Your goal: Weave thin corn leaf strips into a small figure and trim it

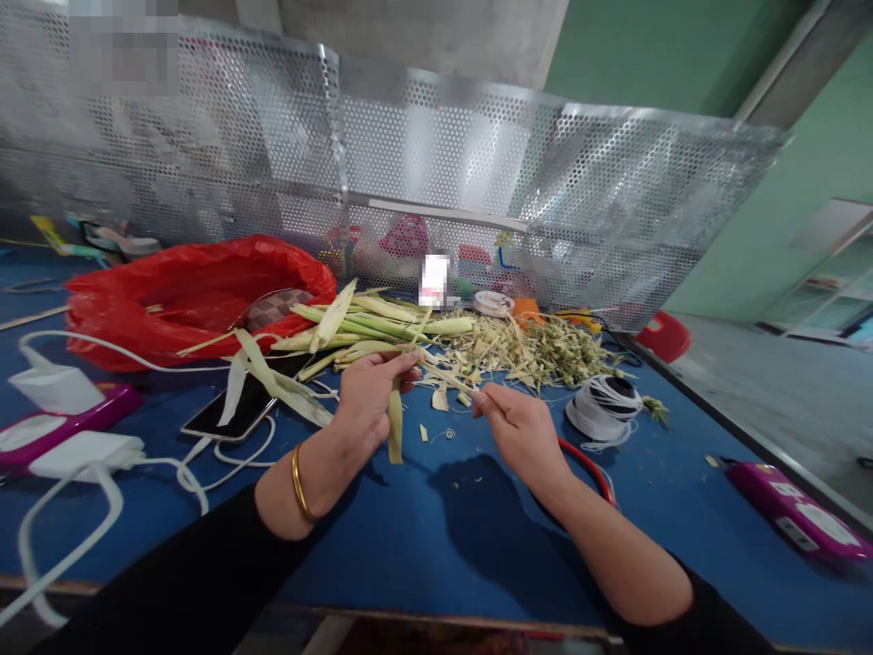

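Note:
Over the blue table, my left hand (372, 391), with a gold bangle on its wrist, pinches a pale green plant stalk (445, 373). A flat leaf end (396, 428) hangs below its fingers. Closed on the stalk's other end is my right hand (522, 428), so the stalk spans the gap between both hands. Just behind my left hand lies a pile of long green stalks (382, 323). Beyond my right hand is a heap of shredded plant scraps (538, 350). Loose leaf strips (273, 377) lie left of my left hand.
A red plastic bag (136, 300) stands back left, near a phone (232, 409) and white cables (99, 537). To the right are a white thread spool (604, 409) and a purple power strip (795, 509). A perforated metal screen (436, 155) closes the back.

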`<state>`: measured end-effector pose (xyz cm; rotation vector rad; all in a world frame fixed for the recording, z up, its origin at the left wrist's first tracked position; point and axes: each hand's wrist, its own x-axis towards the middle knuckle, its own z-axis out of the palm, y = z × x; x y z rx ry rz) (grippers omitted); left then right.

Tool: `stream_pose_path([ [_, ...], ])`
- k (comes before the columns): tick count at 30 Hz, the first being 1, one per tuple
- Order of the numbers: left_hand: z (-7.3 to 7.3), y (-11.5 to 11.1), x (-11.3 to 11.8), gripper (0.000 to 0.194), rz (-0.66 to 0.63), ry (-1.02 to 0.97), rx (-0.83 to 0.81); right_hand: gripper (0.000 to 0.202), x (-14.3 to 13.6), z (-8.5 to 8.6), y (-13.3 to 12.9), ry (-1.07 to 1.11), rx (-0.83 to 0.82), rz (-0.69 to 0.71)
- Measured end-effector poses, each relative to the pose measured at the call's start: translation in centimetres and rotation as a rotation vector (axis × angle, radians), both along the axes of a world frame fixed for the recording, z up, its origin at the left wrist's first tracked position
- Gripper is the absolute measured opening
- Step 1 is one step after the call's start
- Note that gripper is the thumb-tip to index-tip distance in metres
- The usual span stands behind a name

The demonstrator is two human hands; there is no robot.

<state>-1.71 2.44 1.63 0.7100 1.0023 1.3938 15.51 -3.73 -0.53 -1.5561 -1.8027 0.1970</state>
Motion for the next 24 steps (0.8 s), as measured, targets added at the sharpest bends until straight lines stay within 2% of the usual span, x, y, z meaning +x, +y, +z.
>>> stream_pose_path([
  [4, 0.2, 0.0, -0.1, 0.011, 0.004, -0.021, -0.018, 0.035, 0.1, -0.1, 0.2, 0.033, 0.025, -0.015],
  [8, 0.3, 0.2, -0.3, 0.011, 0.021, -0.043, -0.039, 0.032, 0.2, -0.1, 0.3, 0.085, -0.059, 0.056],
  [12, 0.1, 0.4, -0.4, 0.012, 0.006, -0.046, -0.055, 0.032, 0.2, 0.2, 0.2, 0.023, -0.067, -0.013],
  [16, -0.2, 0.4, -0.3, 0.008, -0.026, -0.069, -0.084, 0.025, 0.5, 0.1, 0.4, 0.193, 0.044, -0.113],
  [19, -0.4, 0.0, 0.1, 0.006, -0.042, -0.113, -0.108, 0.021, 0.5, 0.1, 0.2, 0.332, 0.244, -0.163],
  [21, -0.5, -0.4, 0.5, 0.003, -0.070, -0.123, -0.115, 0.017, 0.1, 0.1, -0.2, 0.259, 0.331, -0.088],
  [24, -0.5, -1.3, 1.2, 0.009, -0.151, -0.135, -0.103, 0.019, -1.1, -0.1, -0.8, 0.071, 0.263, 0.123],
])
